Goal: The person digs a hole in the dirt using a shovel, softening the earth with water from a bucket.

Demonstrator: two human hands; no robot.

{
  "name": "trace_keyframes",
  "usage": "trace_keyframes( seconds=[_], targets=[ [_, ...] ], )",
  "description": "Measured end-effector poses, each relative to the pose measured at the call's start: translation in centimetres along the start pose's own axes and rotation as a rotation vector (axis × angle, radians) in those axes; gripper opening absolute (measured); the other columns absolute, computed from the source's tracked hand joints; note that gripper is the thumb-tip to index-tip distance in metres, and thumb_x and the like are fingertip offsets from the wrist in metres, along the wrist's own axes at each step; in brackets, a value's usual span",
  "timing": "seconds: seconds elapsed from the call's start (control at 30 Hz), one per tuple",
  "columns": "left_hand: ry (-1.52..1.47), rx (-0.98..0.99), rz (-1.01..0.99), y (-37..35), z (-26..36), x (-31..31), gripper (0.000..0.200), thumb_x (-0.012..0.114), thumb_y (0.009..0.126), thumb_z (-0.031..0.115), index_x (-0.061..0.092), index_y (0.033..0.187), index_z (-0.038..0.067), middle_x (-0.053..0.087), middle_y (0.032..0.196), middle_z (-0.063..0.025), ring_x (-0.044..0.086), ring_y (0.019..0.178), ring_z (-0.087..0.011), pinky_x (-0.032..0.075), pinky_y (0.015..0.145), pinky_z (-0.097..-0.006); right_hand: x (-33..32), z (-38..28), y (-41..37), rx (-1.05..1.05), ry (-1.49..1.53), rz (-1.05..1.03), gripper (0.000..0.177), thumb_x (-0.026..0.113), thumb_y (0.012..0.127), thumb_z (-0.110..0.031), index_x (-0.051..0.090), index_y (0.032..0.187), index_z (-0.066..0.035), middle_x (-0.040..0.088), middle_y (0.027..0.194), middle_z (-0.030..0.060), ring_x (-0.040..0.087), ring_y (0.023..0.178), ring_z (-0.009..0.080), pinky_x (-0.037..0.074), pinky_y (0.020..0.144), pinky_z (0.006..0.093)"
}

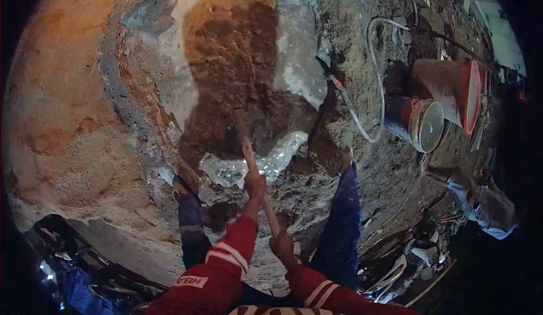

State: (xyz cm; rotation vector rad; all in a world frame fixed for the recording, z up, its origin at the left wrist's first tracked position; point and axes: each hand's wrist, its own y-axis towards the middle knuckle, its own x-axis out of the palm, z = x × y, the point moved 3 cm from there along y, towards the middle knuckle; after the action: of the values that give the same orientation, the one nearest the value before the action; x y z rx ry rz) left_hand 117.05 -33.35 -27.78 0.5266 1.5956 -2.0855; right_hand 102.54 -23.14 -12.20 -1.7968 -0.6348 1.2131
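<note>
A long wooden handle (271, 216) slants away from me, and both my hands are wrapped round it. My left hand (255, 185) grips it farther forward, close over the wet edge of the muddy patch. Nearer my body, my right hand (281, 246) closes on its rear end. The handle's far end reaches into dark wet mud (232, 60), where the tool's head is hidden. Pale, shiny water (302, 72) lies around the mud, with a glistening strip of it (226, 171) just ahead of my left hand.
A clear hose (370, 60) curls over the soil at right, beside a bucket (428, 125) and a larger red-rimmed tub (472, 97). Another person (481, 202) is at far right. Motorcycles stand at lower left (73, 270) and lower right (396, 270). Sandy soil (62, 139) spreads at left.
</note>
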Motion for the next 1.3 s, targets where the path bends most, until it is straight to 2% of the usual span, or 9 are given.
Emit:
trace_keyframes(
  seconds=[0.07, 0.23, 0.3, 0.37, 0.47, 0.83, 1.0, 1.03, 1.3],
  targets=[
    [0.091, 0.117, -0.012, -1.7, 0.2, -0.7, 0.035, 0.065, 0.065, 0.015, 0.056, 0.093, -0.004, 0.061, 0.081, -0.0211, 0.06, 0.081, -0.036, 0.047, 0.071, -0.0424, 0.2, 0.9, -0.6, 0.124, 0.016, -0.122, 0.051, 0.06, 0.071, -0.019, 0.043, 0.116, -0.002, 0.059, 0.075, 0.0207, 0.058, 0.072, 0.0409, 0.047, 0.068, 0.047],
    [-0.211, 0.38, 0.096, 0.6, 12.4, -3.1, 0.042, 0.064, 0.074, 0.023, 0.05, 0.102, -0.006, 0.057, 0.096, -0.022, 0.057, 0.09, -0.0347, 0.044, 0.077, -0.0423, -4.0, -2.7, 7.0, -0.29, 0.054, 0.327, 0.044, 0.057, 0.075, -0.017, 0.044, 0.114, -0.001, 0.058, 0.071, 0.022, 0.058, 0.067, 0.0407, 0.046, 0.058, 0.0473],
    [-0.162, 0.565, 0.273, 5.0, 18.7, -2.0, 0.054, 0.062, 0.078, 0.036, 0.047, 0.106, -0.008, 0.051, 0.106, -0.0277, 0.053, 0.096, -0.0394, 0.042, 0.08, -0.0475, -8.4, -6.4, 14.2, -0.191, 0.081, 0.128, 0.037, 0.059, 0.075, -0.018, 0.047, 0.105, 0.0, 0.058, 0.074, 0.0231, 0.058, 0.069, 0.0408, 0.047, 0.059, 0.0476],
    [-0.386, 0.418, -0.054, 12.0, 27.6, -0.1, 0.056, 0.063, 0.077, 0.032, 0.045, 0.11, -0.01, 0.056, 0.097, -0.0251, 0.058, 0.089, -0.036, 0.046, 0.07, -0.0454, -15.1, -11.6, 21.1, -0.32, 0.226, 0.216, 0.036, 0.06, 0.074, -0.016, 0.047, 0.102, 0.001, 0.059, 0.079, 0.0248, 0.058, 0.076, 0.0434, 0.048, 0.065, 0.0486],
    [-0.061, 0.565, 0.16, 14.6, 31.7, 2.7, 0.043, 0.065, 0.073, 0.024, 0.052, 0.099, -0.008, 0.059, 0.08, -0.0156, 0.06, 0.074, -0.0279, 0.047, 0.063, -0.0398, -15.9, -11.8, 25.2, -0.291, 0.221, 0.23, 0.03, 0.058, 0.072, -0.015, 0.048, 0.096, 0.0, 0.059, 0.085, 0.0251, 0.058, 0.082, 0.0426, 0.047, 0.069, 0.0499],
    [0.099, 0.497, 0.032, 6.1, 10.7, 9.2, 0.035, 0.062, 0.068, 0.019, 0.054, 0.094, -0.003, 0.059, 0.083, -0.0216, 0.059, 0.077, -0.0379, 0.047, 0.069, -0.0437, -5.9, -2.1, 10.8, 0.07, 0.158, -0.003, 0.043, 0.06, 0.071, -0.021, 0.047, 0.103, 0.005, 0.056, 0.094, 0.0262, 0.056, 0.084, 0.0418, 0.046, 0.075, 0.0475],
    [0.187, 0.142, -0.214, 1.6, -1.3, 9.2, 0.026, 0.062, 0.067, 0.018, 0.056, 0.084, -0.001, 0.061, 0.072, -0.0176, 0.062, 0.071, -0.0338, 0.048, 0.062, -0.0443, 0.1, 1.9, 3.0, -0.024, -0.013, 0.157, 0.046, 0.059, 0.066, -0.02, 0.045, 0.101, 0.008, 0.057, 0.086, 0.027, 0.059, 0.069, 0.0414, 0.047, 0.063, 0.0495],
    [-0.134, -0.062, -0.353, -0.6, -2.8, 7.7, 0.029, 0.063, 0.067, 0.019, 0.056, 0.087, 0.0, 0.062, 0.078, -0.0183, 0.062, 0.077, -0.0326, 0.049, 0.066, -0.0436, -0.5, 1.1, 0.8, 0.113, 0.079, 0.058, 0.046, 0.058, 0.066, -0.019, 0.046, 0.1, 0.009, 0.057, 0.085, 0.0274, 0.058, 0.068, 0.042, 0.047, 0.063, 0.0494],
    [-0.052, 0.21, 0.023, -2.4, -0.9, -9.0, 0.034, 0.062, 0.071, 0.016, 0.05, 0.097, -0.002, 0.057, 0.086, -0.022, 0.058, 0.083, -0.0375, 0.045, 0.068, -0.0444, 5.5, -3.3, -3.6, -0.052, 0.131, -0.04, 0.041, 0.057, 0.069, -0.015, 0.047, 0.103, 0.006, 0.057, 0.072, 0.0223, 0.057, 0.07, 0.0412, 0.046, 0.063, 0.0475]
  ],
)
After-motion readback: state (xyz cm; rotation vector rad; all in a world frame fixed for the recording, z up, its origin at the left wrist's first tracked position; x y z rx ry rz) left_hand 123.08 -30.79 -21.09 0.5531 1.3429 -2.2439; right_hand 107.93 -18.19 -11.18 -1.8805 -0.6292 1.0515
